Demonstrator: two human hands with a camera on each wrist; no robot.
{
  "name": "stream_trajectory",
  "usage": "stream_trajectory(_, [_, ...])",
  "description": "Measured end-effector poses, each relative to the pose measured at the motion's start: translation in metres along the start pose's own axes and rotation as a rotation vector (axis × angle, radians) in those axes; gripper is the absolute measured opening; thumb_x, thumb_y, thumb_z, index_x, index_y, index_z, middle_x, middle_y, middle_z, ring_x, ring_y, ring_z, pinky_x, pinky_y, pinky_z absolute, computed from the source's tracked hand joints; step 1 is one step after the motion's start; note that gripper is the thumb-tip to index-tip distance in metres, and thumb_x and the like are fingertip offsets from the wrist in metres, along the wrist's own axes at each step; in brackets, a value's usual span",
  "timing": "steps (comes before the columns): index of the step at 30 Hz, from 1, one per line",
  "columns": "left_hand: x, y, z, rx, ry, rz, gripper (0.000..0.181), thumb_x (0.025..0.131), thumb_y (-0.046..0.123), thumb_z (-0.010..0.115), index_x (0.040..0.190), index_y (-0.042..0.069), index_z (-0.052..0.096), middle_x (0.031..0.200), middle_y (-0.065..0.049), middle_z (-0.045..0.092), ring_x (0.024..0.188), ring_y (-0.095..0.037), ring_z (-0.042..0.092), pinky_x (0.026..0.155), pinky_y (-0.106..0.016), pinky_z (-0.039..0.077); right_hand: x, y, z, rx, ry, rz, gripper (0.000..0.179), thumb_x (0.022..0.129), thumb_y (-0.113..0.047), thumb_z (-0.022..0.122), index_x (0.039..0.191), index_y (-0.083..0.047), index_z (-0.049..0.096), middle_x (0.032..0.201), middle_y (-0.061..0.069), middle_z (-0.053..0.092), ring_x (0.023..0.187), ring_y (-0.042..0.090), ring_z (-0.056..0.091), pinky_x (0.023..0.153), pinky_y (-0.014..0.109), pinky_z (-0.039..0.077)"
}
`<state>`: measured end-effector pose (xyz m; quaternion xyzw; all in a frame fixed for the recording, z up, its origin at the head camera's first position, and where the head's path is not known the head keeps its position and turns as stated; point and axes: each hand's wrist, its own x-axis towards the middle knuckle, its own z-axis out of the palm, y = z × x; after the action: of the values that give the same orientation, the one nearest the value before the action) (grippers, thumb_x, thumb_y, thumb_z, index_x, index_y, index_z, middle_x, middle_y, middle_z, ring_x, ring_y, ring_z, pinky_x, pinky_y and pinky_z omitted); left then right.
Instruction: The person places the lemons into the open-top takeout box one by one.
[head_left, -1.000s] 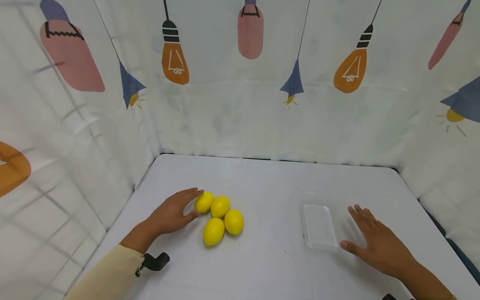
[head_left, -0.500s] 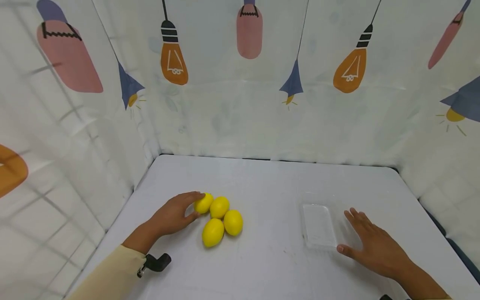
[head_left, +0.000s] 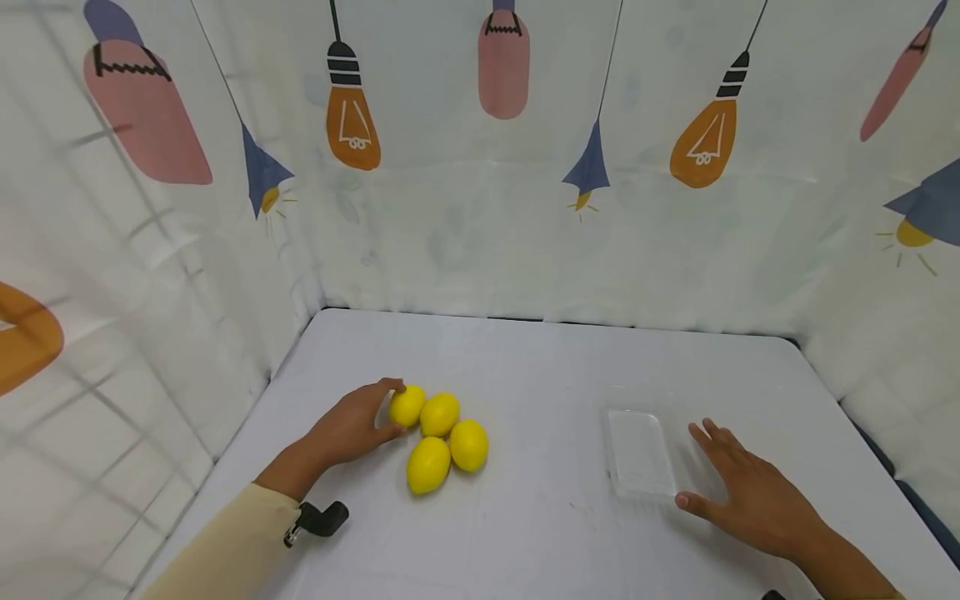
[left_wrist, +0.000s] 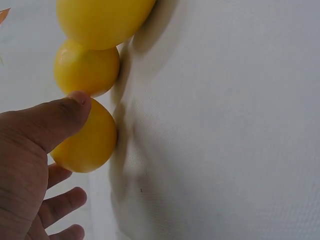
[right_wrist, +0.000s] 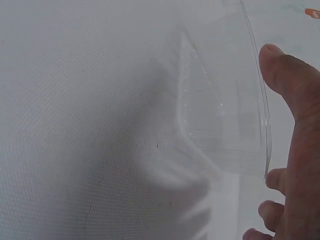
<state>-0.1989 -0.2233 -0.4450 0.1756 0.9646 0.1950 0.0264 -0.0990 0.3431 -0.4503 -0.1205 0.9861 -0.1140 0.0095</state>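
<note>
Pinching the leftmost lemon [head_left: 408, 406], left hand [head_left: 347, 427] sets its thumb on the near side and index finger over the far side, a span that likely checks rolling. Fruit appears to rest on the white desk [head_left: 525, 525], at the outer end of a cluster with three other lemons [head_left: 469, 445]; probably the easiest one to get fingers around. Right hand [head_left: 757, 497]: fingers spread, grasping nothing, just beside the clear plastic container [head_left: 641, 454], well apart from the lemons. Perhaps stationed there to steady light walls; cannot tell whether fingertips touch the rim. Container stands open side up, wide mouth accessible.
</note>
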Motion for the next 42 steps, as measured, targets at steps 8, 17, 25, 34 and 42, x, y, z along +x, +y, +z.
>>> stream_trajectory(8, [0.003,-0.003,0.001,-0.011,-0.008,-0.006,0.078,0.086,0.038,0.084,0.150,0.010,0.049,0.149,-0.013,0.053,0.137,-0.037,0.048,0.113,-0.058,0.038,0.000,0.002,0.001,-0.011,0.012,0.000,0.105,0.088,-0.073,0.062,0.164,-0.012,0.023,0.165,0.020,0.025,0.144,0.048,0.033,0.103,0.071,0.036])
stream_trajectory(17, [0.007,-0.004,0.001,-0.054,-0.029,-0.051,0.080,0.083,0.043,0.085,0.147,0.011,0.049,0.144,-0.013,0.057,0.133,-0.038,0.051,0.109,-0.060,0.041,0.000,0.001,0.001,-0.012,0.028,-0.004,0.104,0.088,-0.073,0.063,0.163,-0.013,0.025,0.164,0.019,0.028,0.142,0.048,0.036,0.098,0.071,0.040])
stream_trajectory(25, [0.004,-0.006,-0.001,-0.046,0.001,-0.074,0.079,0.084,0.044,0.084,0.147,0.009,0.051,0.146,-0.015,0.055,0.135,-0.040,0.048,0.110,-0.061,0.039,0.002,0.001,0.001,-0.009,0.023,-0.015,0.103,0.088,-0.072,0.063,0.163,-0.012,0.027,0.163,0.021,0.031,0.142,0.049,0.036,0.097,0.071,0.041])
stream_trajectory(34, [0.004,-0.005,-0.016,-0.081,0.094,-0.080,0.079,0.086,0.044,0.082,0.148,0.008,0.049,0.148,-0.015,0.052,0.137,-0.039,0.046,0.112,-0.060,0.037,0.005,0.002,-0.002,-0.017,0.014,-0.014,0.105,0.087,-0.075,0.062,0.163,-0.012,0.027,0.162,0.022,0.032,0.141,0.049,0.037,0.096,0.071,0.042])
stream_trajectory(42, [0.012,0.015,-0.020,-0.090,0.125,-0.006,0.082,0.084,0.044,0.084,0.149,0.007,0.049,0.149,-0.014,0.051,0.138,-0.036,0.045,0.113,-0.058,0.037,0.004,-0.001,-0.003,-0.017,0.004,-0.009,0.104,0.086,-0.074,0.064,0.161,-0.010,0.030,0.161,0.022,0.033,0.140,0.049,0.038,0.094,0.071,0.044])
